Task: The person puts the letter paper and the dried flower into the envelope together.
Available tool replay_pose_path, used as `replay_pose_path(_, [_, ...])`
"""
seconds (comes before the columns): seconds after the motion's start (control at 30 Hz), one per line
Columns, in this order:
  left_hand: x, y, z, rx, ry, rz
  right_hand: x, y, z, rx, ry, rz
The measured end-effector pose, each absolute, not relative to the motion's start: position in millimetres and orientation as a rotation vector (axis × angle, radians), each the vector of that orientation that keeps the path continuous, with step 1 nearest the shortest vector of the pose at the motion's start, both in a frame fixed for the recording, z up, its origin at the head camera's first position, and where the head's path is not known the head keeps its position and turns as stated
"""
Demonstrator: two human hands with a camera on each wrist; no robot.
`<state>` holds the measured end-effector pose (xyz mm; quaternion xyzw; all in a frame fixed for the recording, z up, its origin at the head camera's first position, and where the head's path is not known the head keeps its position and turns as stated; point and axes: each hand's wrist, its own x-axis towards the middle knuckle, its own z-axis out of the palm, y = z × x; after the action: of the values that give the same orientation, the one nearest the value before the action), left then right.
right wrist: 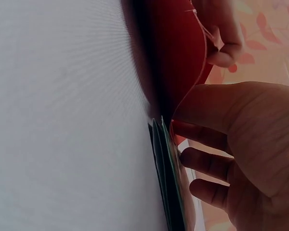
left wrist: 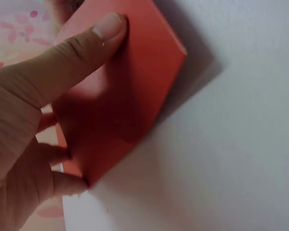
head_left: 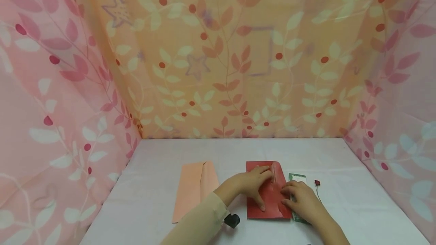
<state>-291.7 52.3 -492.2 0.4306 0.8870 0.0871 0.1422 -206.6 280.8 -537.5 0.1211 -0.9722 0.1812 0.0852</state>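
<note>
A red envelope (head_left: 269, 199) lies on the white table, its flap side (right wrist: 183, 53) bulging up at the right. My left hand (head_left: 253, 184) spans it and grips it, thumb on its face and fingers at the far edge in the left wrist view. My right hand (head_left: 304, 201) pinches the envelope's right edge with thumb and forefinger, the other fingers loosely bent. Under the right hand is a green and white card (head_left: 298, 177), partly covered. In the right wrist view several thin green layers (right wrist: 168, 183) stand beside the envelope's edge.
A peach envelope (head_left: 189, 188) lies to the left, partly behind the left sleeve (head_left: 201, 222). At the right lies a small dried red rose (head_left: 317, 183) on a thin stem. Patterned cloth walls (head_left: 225, 97) enclose the table (head_left: 153, 154) at the back and sides.
</note>
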Motion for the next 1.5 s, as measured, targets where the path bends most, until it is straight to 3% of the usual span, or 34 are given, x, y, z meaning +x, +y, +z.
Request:
replay_pose_path(0.57, [-284, 26, -491, 1.26, 2.58, 0.431, -206, 276, -538, 0.377, -2.912, 0.575])
replay_pose_path(1.5, [-253, 22, -499, 1.07, 2.644, 0.72, -202, 275, -536, 0.368, -2.913, 0.548])
